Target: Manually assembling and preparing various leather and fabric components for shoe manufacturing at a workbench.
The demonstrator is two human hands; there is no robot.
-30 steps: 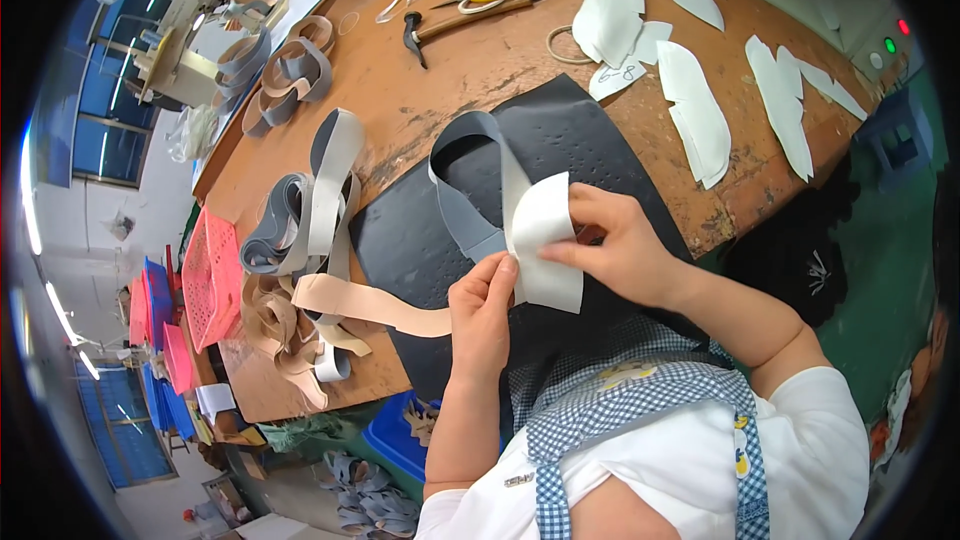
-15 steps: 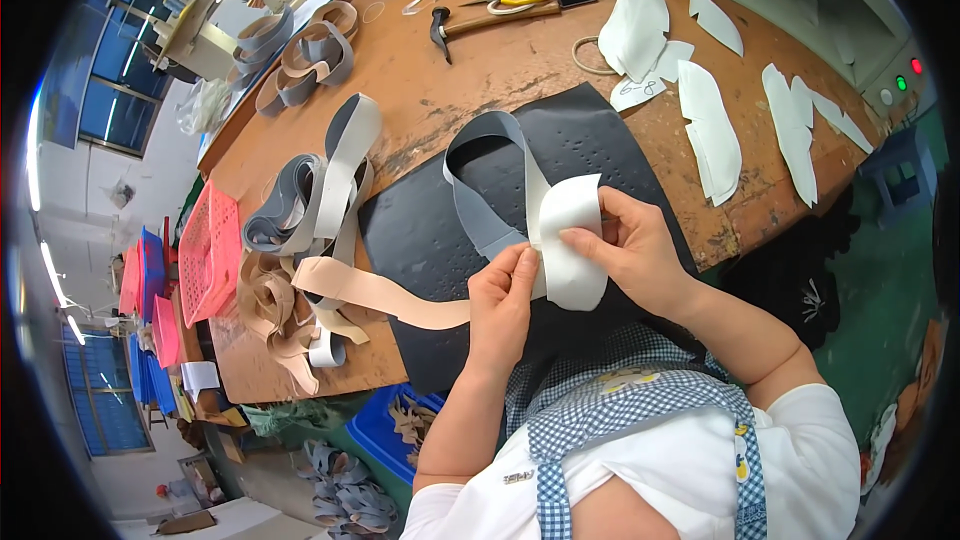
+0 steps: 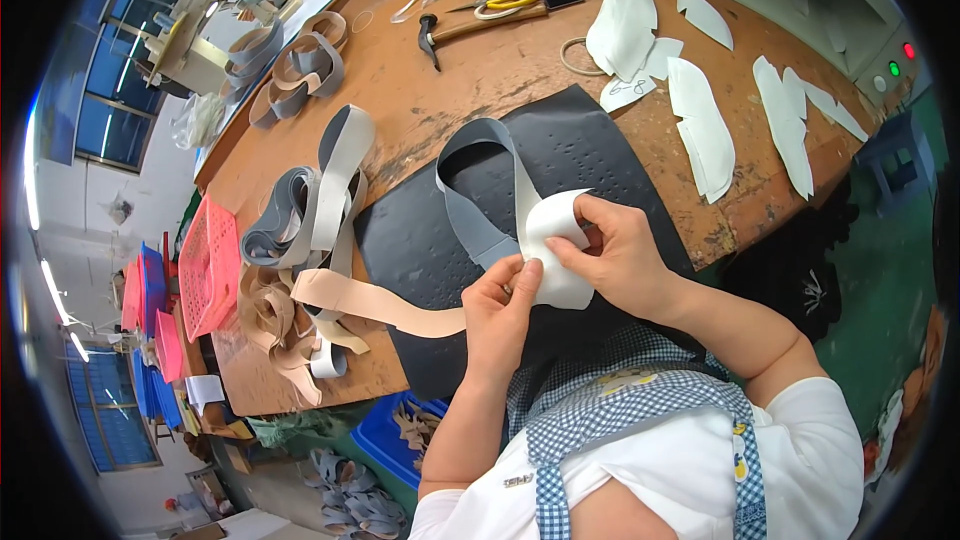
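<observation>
A curved white piece (image 3: 556, 278) of sheet material is held between my two hands above the black mat. My left hand (image 3: 497, 308) pinches its near-left edge, where it meets the end of a grey strip (image 3: 476, 232) that loops out over the mat. My right hand (image 3: 628, 258) grips the white piece's right side between thumb and fingers, bending it upward. A beige strip (image 3: 395, 308) runs leftward from beneath my left hand. Whether the beige strip joins the other pieces is hidden behind that hand.
Rolled grey strips (image 3: 285, 215) and beige strips (image 3: 265, 310) lie left of the black mat (image 3: 590, 145). White cut pieces (image 3: 702, 130) rest at the right. A hammer (image 3: 490, 25) and yellow-handled scissors (image 3: 515, 0) lie at the back. A pink basket (image 3: 208, 265) stands left.
My right hand has shifted slightly left and down, and the white piece is curled more tightly. My left thumb now presses higher onto its edge. The view has moved slightly.
</observation>
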